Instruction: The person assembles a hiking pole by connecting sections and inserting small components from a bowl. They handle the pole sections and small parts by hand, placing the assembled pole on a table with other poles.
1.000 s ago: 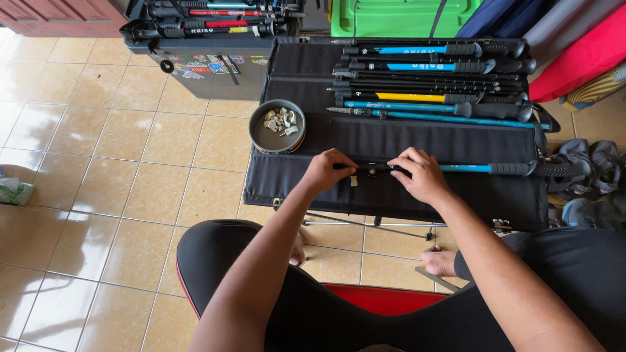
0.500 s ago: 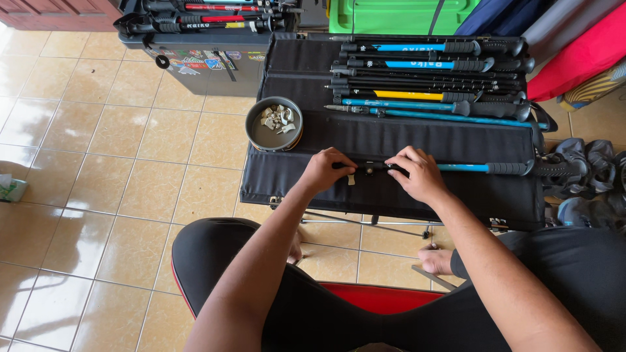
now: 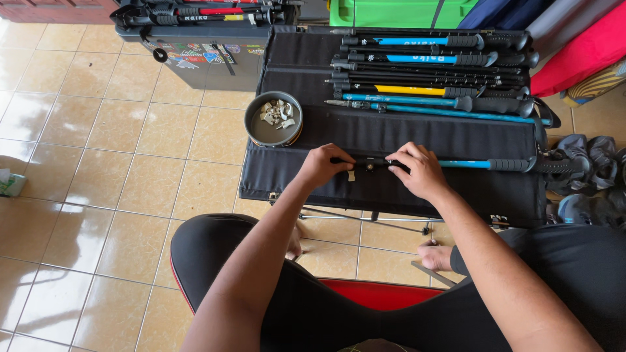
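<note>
Setting: tan tiled floor [image 3: 117, 156] under a low black fabric desk [image 3: 391, 189]; I look down from the head camera at two bare forearms and black-clad knees.
Left hand [image 3: 323, 166]: its grip is curled closed around the dark lower end of a trekking pole [image 3: 482, 164], knuckles up.
Right hand [image 3: 422, 171]: its grip is closed over the same pole, just beside the left, fingertips pressing at a small joint between the two hands.
Pole position: lies flat across the near part of the desk, blue shaft and black foam handle running off to the right.
Step in hand: I judge it to be work on the pole's locking joint, both hands steadying it.
Next move calls for: I think a firm hold with one hand while the other works the small fitting.
Counts: one round grey bowl [image 3: 274, 118] of small pale parts, too many to count; roughly six more poles in a stack [image 3: 430, 68] at the far edge, the overlaps blurring the count; two hands at work.
</note>
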